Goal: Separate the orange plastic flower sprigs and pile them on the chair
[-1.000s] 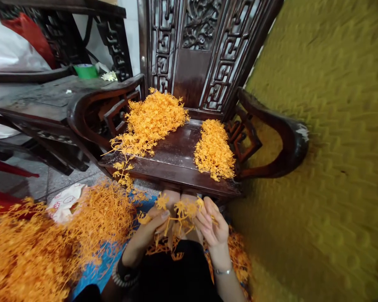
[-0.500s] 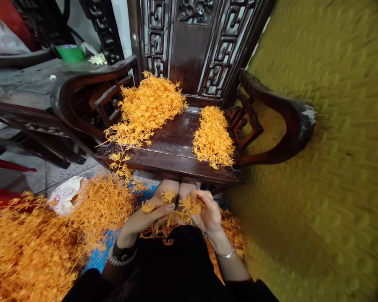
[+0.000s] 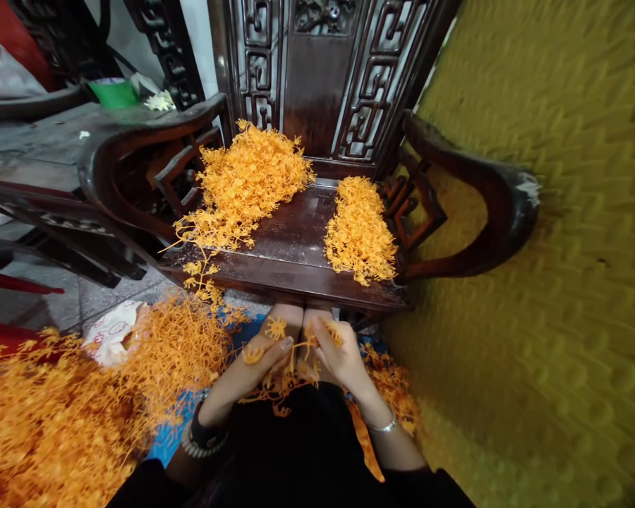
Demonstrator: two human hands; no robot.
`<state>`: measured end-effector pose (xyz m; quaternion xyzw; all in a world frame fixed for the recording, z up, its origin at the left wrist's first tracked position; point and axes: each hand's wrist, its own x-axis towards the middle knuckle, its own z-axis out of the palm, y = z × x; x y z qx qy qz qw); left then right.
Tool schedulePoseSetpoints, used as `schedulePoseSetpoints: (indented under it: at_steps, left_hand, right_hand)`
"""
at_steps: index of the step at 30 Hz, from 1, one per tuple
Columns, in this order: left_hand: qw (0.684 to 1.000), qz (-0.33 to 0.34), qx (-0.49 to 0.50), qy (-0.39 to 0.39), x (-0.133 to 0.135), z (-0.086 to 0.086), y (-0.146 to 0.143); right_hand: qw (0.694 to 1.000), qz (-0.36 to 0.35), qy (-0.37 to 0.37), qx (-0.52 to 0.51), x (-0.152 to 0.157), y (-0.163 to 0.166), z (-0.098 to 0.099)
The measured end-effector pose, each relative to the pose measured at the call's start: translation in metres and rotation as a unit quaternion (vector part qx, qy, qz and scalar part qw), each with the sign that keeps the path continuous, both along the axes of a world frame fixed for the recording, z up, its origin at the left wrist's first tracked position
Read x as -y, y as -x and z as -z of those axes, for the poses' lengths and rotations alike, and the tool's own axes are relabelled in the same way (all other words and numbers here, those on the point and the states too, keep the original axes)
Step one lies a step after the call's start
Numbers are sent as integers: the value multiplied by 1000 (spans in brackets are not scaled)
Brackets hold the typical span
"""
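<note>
My left hand (image 3: pixel 255 365) and my right hand (image 3: pixel 337 356) meet over my lap, both pinched on an orange plastic flower sprig (image 3: pixel 291 349) with small blossoms on thin stems. Just ahead stands a dark carved wooden chair (image 3: pixel 296 271). On its seat lie two heaps of the same orange pieces: a big tangled pile of sprigs (image 3: pixel 243 187) at the left and a denser pile of small flowers (image 3: pixel 360 229) at the right. A large mass of orange sprigs (image 3: pixel 85 402) covers the floor at my left.
A yellow-green quilted surface (image 3: pixel 550 268) fills the right side. At the left stand another dark wooden seat (image 3: pixel 42 155), a green roll (image 3: pixel 113 92) and a white printed bag (image 3: pixel 111 331). A blue sheet (image 3: pixel 172 430) lies under the floor pile.
The view has tilted down slightly. My hands have drawn closer together and lower over my lap, working the sprig; my right hand has turned from palm-up to knuckles-up.
</note>
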<state>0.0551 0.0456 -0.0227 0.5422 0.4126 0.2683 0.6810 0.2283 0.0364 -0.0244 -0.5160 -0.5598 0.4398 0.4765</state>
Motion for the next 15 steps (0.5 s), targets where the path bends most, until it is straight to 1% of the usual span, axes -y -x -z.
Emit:
schedulePoseSetpoints:
  at_steps: [2, 3, 5, 7, 10, 12, 14, 15]
  left_hand:
    - [1000, 1, -3, -23, 3, -2, -5]
    - [999, 7, -4, -35, 6, -3, -6]
    - [998, 37, -11, -55, 11, -8, -5]
    - [996, 59, -13, -64, 17, -12, 0]
    - [994, 94, -8, -59, 23, -15, 12]
    - [993, 104, -13, -49, 26, -10, 24]
    - [998, 61, -22, -16, 28, 1, 42]
    - [999, 21, -24, 7, 28, 8, 52]
  right_hand:
    - [993, 73, -72, 65, 3, -1, -3]
    - [987, 92, -103, 88, 5, -1, -6]
    - [978, 100, -145, 109, 11, 1, -15]
    - [975, 90, -167, 118, 18, 5, -27]
    - [975, 70, -176, 118, 24, 3, -43]
    - [979, 70, -160, 101, 25, -10, -54]
    - [983, 85, -136, 89, 25, -33, -63]
    - [983, 95, -127, 91, 25, -47, -67]
